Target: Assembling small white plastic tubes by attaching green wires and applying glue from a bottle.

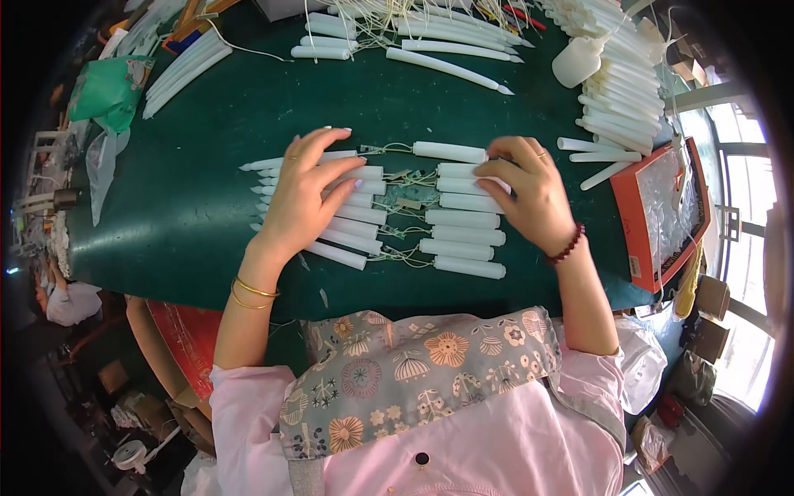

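Observation:
Two columns of white parts lie in front of me, joined by thin wires with small circuit boards (399,175) between them. On the left are electric taper candles (356,230) with pointed flame-shaped tips; on the right, shorter white tubes (463,218). My left hand (302,194) spreads palm-down over the candles, its fingers apart, hiding their middles. My right hand (533,186) arches at the outer ends of the upper tubes, thumb and fingers apart, fingertips at or touching them. The topmost tube (451,152) sits slightly apart from the rest.
More candles with tangled wires (451,54) lie along the far side of the green table (198,231). White tubes (616,103) are heaped at the far right, above a red-orange box (662,215) with clear plastic. A green bag (112,91) stands at the far left.

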### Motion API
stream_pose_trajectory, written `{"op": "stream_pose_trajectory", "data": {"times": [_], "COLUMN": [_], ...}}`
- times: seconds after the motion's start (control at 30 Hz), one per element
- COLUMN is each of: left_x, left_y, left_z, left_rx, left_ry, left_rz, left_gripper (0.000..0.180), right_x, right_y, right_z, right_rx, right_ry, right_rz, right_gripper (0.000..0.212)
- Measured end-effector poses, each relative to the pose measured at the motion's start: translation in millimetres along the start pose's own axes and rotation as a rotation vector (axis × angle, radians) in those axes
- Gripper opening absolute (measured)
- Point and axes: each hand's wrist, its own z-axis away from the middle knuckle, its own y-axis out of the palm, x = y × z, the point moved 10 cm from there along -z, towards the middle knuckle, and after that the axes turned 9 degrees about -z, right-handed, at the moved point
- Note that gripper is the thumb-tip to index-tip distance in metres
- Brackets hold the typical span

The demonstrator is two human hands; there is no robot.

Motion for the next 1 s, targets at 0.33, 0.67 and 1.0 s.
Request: {"op": "stream_pose_trajectory", "data": {"times": [0.33, 0.67, 1.0], "left_x": [12, 6, -11], "left_y": [11, 2, 8], "left_z": [-16, -13, -19], "left_rx": [0.147, 0.112, 0.072], "left_ry": [-0.024, -0.036, -0.108], "left_rz": [0.050, -0.102, -0.046], "left_gripper": [0.018, 0.013, 0.022], "right_x": [-5, -12, -4], "right_y": [-14, -9, -24], "right_z": [26, 31, 5], "right_rx": [0.111, 0.078, -0.016], "right_ry": [0.186, 0.171, 0.133], "right_rz": [0.224, 0.160, 0.235], "right_gripper": [0.023, 0.031, 0.028]}}
